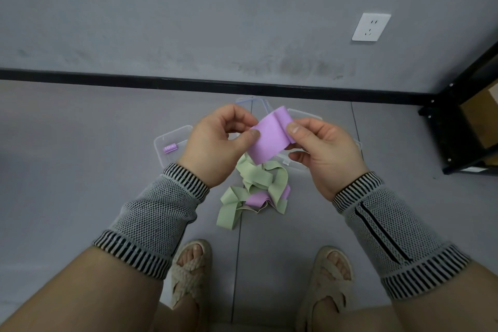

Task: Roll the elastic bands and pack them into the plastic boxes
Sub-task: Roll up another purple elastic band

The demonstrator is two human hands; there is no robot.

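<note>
A wide purple elastic band (269, 137) is held up between both hands, its top end curled over. My left hand (215, 143) pinches its left edge with thumb and fingers. My right hand (323, 151) pinches the curled right end. Below them on the floor lies a loose heap of green bands (253, 191) with another purple band (256, 199) tangled in it. A clear plastic box (172, 143) on the floor at the left holds one small rolled purple band (169, 147). Further clear boxes (301, 116) lie behind my hands, mostly hidden.
Grey floor runs to a grey wall with a black skirting (188, 83) and a white socket (371, 27). A black metal rack (458, 121) with a cardboard box stands at the right. My two sandalled feet (191, 267) are just below the band heap.
</note>
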